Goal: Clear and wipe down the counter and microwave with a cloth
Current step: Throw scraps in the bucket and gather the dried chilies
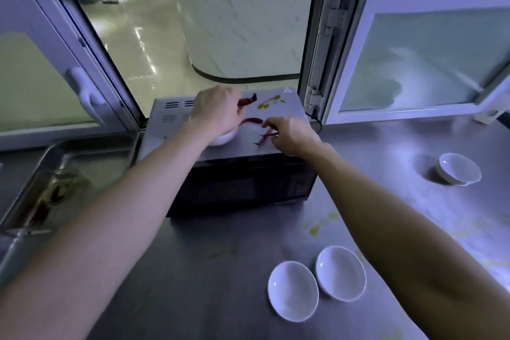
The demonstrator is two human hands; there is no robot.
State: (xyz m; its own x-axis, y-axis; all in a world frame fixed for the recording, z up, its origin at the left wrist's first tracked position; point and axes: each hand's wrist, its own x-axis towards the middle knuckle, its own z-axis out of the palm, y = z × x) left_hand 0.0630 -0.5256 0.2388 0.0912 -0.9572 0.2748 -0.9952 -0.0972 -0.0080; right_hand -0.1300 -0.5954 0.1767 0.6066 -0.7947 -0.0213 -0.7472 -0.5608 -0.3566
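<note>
- Pinching: left hand (pixel 215 112), fingers curled on a dried red chilli (pixel 247 100), held just above the microwave (pixel 288 110) top; right hand (pixel 291 136), fingertips closed on a second chilli (pixel 265 137), low against the same surface.
- Third chilli (pixel 252 120): loose on the microwave top, between the two hands.
- Small white bowl (pixel 224 140): on the microwave top, partly hidden under the left hand; contents not visible.
- Yellow smear (pixel 269 102): on the microwave top behind the chillies, unwiped.
- Counter (pixel 220 270): steel; carries two shallow white dishes (pixel 292 290) side by side near the front edge, one white bowl (pixel 458 170) well apart to the right, and yellow streaks (pixel 321 225) beside the right forearm.
- Metal tray (pixel 91 159): left of the microwave, holding dark red scraps.
- Cloth: none in view.
- Progress, as judged: early, in the clearing stage. Chillies are in hand, one is yet to be lifted, and the dishes are not yet removed. Wiping of microwave and counter is not begun.
</note>
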